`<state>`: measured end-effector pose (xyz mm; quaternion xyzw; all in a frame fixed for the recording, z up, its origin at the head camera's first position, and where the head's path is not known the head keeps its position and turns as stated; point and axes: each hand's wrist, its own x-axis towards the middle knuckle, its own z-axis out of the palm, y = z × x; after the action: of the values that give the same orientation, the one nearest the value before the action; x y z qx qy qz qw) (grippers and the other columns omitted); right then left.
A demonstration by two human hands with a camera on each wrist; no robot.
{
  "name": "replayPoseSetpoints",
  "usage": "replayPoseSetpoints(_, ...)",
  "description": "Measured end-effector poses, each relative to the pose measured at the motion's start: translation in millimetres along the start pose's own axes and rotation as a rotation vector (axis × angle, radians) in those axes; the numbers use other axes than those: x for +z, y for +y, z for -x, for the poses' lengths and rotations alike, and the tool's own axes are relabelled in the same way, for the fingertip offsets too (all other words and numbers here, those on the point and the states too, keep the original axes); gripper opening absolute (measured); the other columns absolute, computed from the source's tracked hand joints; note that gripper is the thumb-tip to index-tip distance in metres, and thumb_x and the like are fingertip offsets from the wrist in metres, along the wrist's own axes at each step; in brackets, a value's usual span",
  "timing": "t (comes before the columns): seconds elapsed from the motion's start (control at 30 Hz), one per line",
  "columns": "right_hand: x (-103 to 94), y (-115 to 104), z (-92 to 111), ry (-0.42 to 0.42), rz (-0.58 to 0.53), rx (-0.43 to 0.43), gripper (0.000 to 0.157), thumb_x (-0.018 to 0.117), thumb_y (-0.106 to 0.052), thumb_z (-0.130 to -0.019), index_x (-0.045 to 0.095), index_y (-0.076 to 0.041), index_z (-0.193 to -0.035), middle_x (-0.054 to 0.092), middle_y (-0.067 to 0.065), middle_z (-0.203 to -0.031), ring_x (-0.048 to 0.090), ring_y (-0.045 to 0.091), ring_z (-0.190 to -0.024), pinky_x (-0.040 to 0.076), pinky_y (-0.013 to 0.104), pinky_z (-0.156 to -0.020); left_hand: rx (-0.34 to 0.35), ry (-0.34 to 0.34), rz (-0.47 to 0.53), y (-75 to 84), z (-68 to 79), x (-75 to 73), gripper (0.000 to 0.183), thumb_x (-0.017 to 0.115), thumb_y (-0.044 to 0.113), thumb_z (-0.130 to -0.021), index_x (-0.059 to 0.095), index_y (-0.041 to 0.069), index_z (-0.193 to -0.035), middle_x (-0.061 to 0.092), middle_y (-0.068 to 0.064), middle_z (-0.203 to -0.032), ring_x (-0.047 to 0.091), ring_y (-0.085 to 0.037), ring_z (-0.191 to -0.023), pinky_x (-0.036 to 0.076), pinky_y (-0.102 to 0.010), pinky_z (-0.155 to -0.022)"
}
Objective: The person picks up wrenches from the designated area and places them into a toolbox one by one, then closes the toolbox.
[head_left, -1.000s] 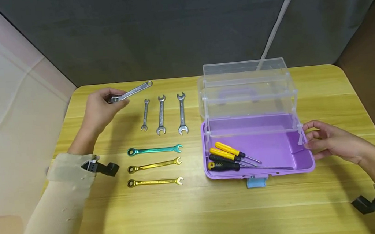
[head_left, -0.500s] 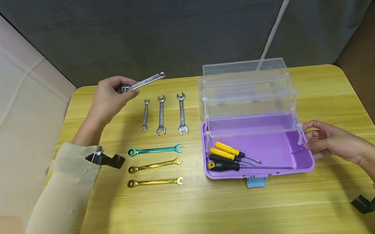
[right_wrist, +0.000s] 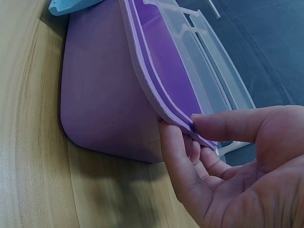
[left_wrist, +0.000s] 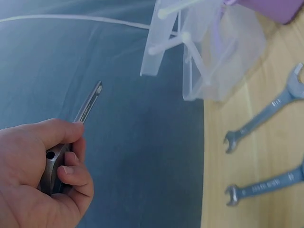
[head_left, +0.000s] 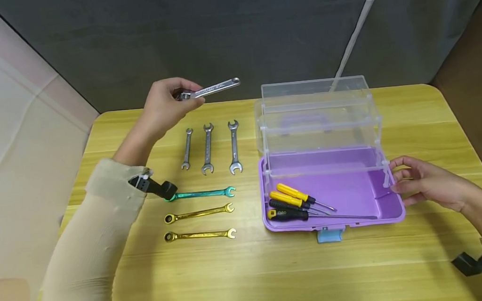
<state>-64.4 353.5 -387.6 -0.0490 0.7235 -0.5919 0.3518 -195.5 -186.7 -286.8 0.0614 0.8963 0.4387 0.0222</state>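
Observation:
My left hand (head_left: 171, 101) grips an adjustable wrench (head_left: 216, 87) by its head end, up in the air over the table's back edge. The wrench's handle points right, toward the toolbox; in the left wrist view the curled fingers hide part of its head (left_wrist: 52, 166). My right hand (head_left: 430, 183) pinches the right rim of the purple toolbox (head_left: 399, 204), thumb on top and fingers under the lip, as the right wrist view shows. Inside the box lie a long black screwdriver (head_left: 288, 214) and several others, two with yellow handles (head_left: 293, 191).
Three silver open-end wrenches (head_left: 234, 146) lie upright in a row left of the box. Below them are a teal wrench (head_left: 206, 194), partly covered by the left wrist camera, and two gold wrenches (head_left: 199, 214). Clear trays (head_left: 316, 116) stand raised over the box's back.
My left hand has moved right and up, away from me, carrying the adjustable wrench. The right hand stays at the toolbox rim.

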Motion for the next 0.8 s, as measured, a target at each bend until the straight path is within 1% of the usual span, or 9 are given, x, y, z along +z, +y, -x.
replayPoseSetpoints(0.17, -0.3, -0.1, 0.0, -0.004, -0.005, 0.005, 0.033, 0.052, 0.006, -0.101, 0.044, -0.017, -0.123, 0.062, 0.006, -0.102, 0.071, 0.023, -0.092, 0.061, 0.042, -0.076, 0.041, -0.035, -0.005, 17.5, -12.9, 12.9, 0.025, 0.074, 0.016, -0.095, 0.071, 0.005, -0.117, 0.061, -0.007, -0.106, 0.05, -0.02, -0.084, 0.043, -0.029, -0.07)
replayPoseSetpoints(0.3, -0.2, -0.1, 0.1, -0.006, -0.006, 0.005, 0.033, 0.052, 0.006, -0.101, 0.044, -0.017, -0.123, 0.061, 0.007, -0.102, 0.071, 0.023, -0.092, 0.061, 0.042, -0.076, 0.09, -0.07, 0.016, 29.8, -23.7, 25.1, 0.023, 0.074, 0.014, -0.094, 0.072, 0.003, -0.115, 0.062, -0.007, -0.107, 0.049, -0.02, -0.084, 0.042, -0.029, -0.071)
replayPoseSetpoints(0.4, 0.0, -0.1, 0.1, -0.007, -0.006, 0.003, 0.033, 0.052, 0.006, -0.101, 0.044, -0.018, -0.123, 0.061, 0.007, -0.102, 0.071, 0.023, -0.091, 0.061, 0.043, -0.075, 0.119, -0.107, 0.048, 37.3, -31.3, 34.5, 0.022, 0.074, 0.013, -0.094, 0.072, 0.002, -0.113, 0.062, -0.007, -0.105, 0.049, -0.019, -0.081, 0.042, -0.029, -0.069)
replayPoseSetpoints(0.57, -0.2, -0.1, 0.5, -0.006, -0.004, 0.009, 0.033, 0.052, 0.006, -0.1, 0.044, -0.018, -0.122, 0.061, 0.006, -0.102, 0.071, 0.023, -0.091, 0.061, 0.043, -0.075, 0.152, -0.159, 0.069, 48.5, -43.5, 49.7, 0.02, 0.074, 0.01, -0.093, 0.072, 0.002, -0.112, 0.064, -0.006, -0.104, 0.049, -0.018, -0.081, 0.042, -0.028, -0.069)
replayPoseSetpoints(0.7, -1.0, 0.2, 1.1, -0.008, -0.002, 0.015, 0.033, 0.052, 0.005, -0.101, 0.044, -0.018, -0.122, 0.061, 0.006, -0.101, 0.071, 0.022, -0.091, 0.061, 0.042, -0.075, 0.192, -0.185, 0.101, 58.4, -55.2, 62.8, 0.02, 0.074, 0.007, -0.092, 0.072, 0.001, -0.111, 0.065, -0.006, -0.105, 0.051, -0.018, -0.083, 0.043, -0.027, -0.071)
replayPoseSetpoints(0.8, -1.2, 1.0, 1.1, -0.016, -0.008, 0.003, 0.033, 0.051, 0.006, -0.101, 0.043, -0.018, -0.122, 0.061, 0.005, -0.102, 0.071, 0.022, -0.092, 0.061, 0.042, -0.076, 0.224, -0.2, 0.11, 65.3, -64.0, 73.3, 0.021, 0.075, 0.006, -0.091, 0.072, -0.001, -0.111, 0.066, -0.007, -0.104, 0.051, -0.017, -0.082, 0.043, -0.026, -0.072)
